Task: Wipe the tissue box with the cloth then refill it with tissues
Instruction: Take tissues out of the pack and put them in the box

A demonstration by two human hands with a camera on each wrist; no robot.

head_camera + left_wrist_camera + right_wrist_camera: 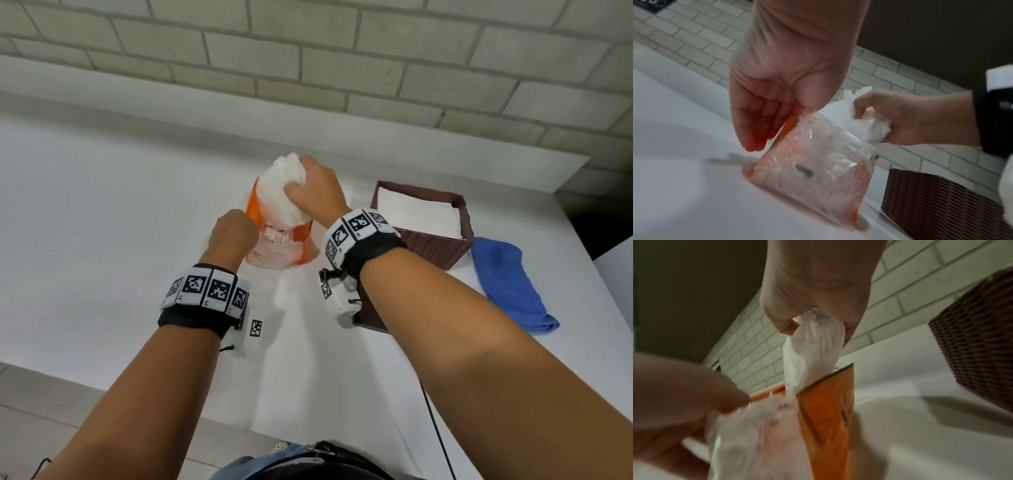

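Observation:
An orange and clear plastic tissue pack (279, 240) (813, 165) (824, 415) stands upright on the white table (102, 222). My left hand (236, 233) (764, 116) pinches its top left edge between thumb and fingers. My right hand (315, 192) (896, 120) (818, 296) grips a wad of white tissues (284, 185) (859, 123) (813, 344) that sticks up out of the pack's open top. The brown woven tissue box (431, 240) (937, 206) (978, 331) sits to the right with white tissues (418, 212) lying inside it. A blue cloth (510, 284) lies right of the box.
A beige brick wall (308, 61) backs the table. The table's right edge (613, 308) runs close past the cloth, and its front edge is near my body. A dark cable (438, 428) hangs by the front edge.

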